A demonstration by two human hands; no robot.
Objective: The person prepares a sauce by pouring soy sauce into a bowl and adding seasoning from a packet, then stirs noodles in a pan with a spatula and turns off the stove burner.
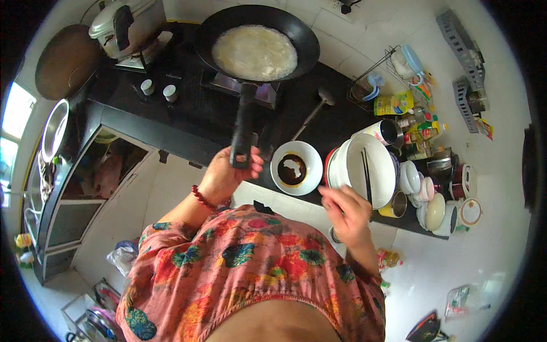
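My left hand (226, 173) is around the end of the black handle of a frying pan (305, 40), its fingers curling up from beneath. In the pan, over the gas burner (265, 96), a pale thin layer of batter or egg (256, 53) covers the bottom. A white bowl (275, 169) holding dark brown sauce stands on the counter to the right of that hand. Near the counter's front edge, my right hand (348, 211) has its fingers loosely bent, and I see nothing in it. Just beyond it, black chopsticks (366, 171) rest in a large white bowl (384, 154).
A metal ladle (312, 115) lies on the black counter (342, 122) behind the sauce bowl. Bottles (423, 134), small bowls (410, 177) and a yellow pouch (393, 104) crowd the right side. A pressure cooker (139, 32) stands on the left burner, beside a round brown lid (66, 62).
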